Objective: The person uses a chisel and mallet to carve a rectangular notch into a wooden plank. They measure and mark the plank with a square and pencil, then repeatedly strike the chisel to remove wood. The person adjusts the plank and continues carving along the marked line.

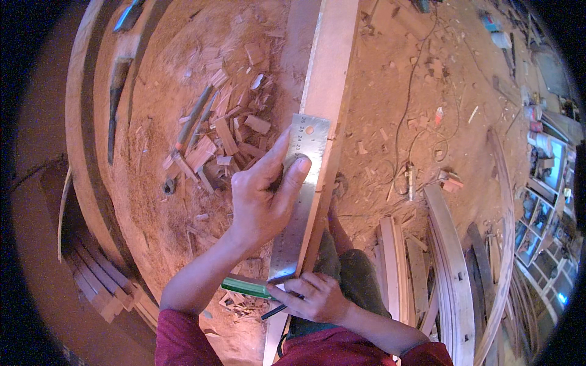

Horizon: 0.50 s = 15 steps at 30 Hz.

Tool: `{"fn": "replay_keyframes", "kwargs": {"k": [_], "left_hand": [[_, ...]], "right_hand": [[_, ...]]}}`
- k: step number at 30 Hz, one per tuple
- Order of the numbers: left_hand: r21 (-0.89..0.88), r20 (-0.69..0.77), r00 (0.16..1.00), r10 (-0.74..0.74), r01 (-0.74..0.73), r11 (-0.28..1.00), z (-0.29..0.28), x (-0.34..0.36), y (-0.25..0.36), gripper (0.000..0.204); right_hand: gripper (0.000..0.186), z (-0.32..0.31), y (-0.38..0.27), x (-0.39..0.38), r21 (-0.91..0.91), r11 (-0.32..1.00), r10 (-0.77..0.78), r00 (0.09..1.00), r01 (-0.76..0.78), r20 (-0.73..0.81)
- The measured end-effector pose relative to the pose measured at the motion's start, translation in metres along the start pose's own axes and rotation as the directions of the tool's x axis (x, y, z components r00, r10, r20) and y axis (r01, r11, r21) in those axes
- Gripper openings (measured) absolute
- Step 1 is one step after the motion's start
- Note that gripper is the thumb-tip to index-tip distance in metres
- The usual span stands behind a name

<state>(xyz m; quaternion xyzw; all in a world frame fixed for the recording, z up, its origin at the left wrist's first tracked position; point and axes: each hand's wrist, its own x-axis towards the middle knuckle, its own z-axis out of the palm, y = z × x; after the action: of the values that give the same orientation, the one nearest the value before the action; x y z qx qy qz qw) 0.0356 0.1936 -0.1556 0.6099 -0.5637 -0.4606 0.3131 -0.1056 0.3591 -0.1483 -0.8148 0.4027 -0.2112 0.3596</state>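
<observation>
A long pale wooden board [326, 55] runs up the middle between my knees and away from me. A steel square lies along it, with its ruled blade [311, 137] on the wood and its green stock [247, 287] crossing near my body. My left hand [262, 192] grips the blade, thumb pressed on its upper part and fingers over the left edge. My right hand [314, 299] is closed at the square's corner, holding a thin dark pencil-like stick [268, 312] beside the stock.
Wood offcuts [229, 137] and sawdust cover the dirt floor on the left, beside a long beam [85, 122]. Cables [403, 140] snake across the ground on the right. Stacked planks [448, 262] lie at lower right, and more at lower left [97, 280]. Cluttered material lines the far right.
</observation>
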Motion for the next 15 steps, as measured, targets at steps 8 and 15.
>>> {"fn": "replay_keyframes", "kwargs": {"k": [8,15], "left_hand": [[0.0,0.0,1.0,0.019,-0.019,1.0,0.0002,0.0,-0.0021,0.046],[0.022,-0.006,1.0,0.0,0.0,1.0,0.0013,-0.0006,-0.0038,0.045]], "right_hand": [[0.044,-0.0018,0.0,0.0016,-0.017,1.0,-0.006,1.0,0.006,0.015],[0.046,-0.0013,0.0008,-0.0005,0.008,1.0,-0.009,1.0,0.009,0.03]]}}
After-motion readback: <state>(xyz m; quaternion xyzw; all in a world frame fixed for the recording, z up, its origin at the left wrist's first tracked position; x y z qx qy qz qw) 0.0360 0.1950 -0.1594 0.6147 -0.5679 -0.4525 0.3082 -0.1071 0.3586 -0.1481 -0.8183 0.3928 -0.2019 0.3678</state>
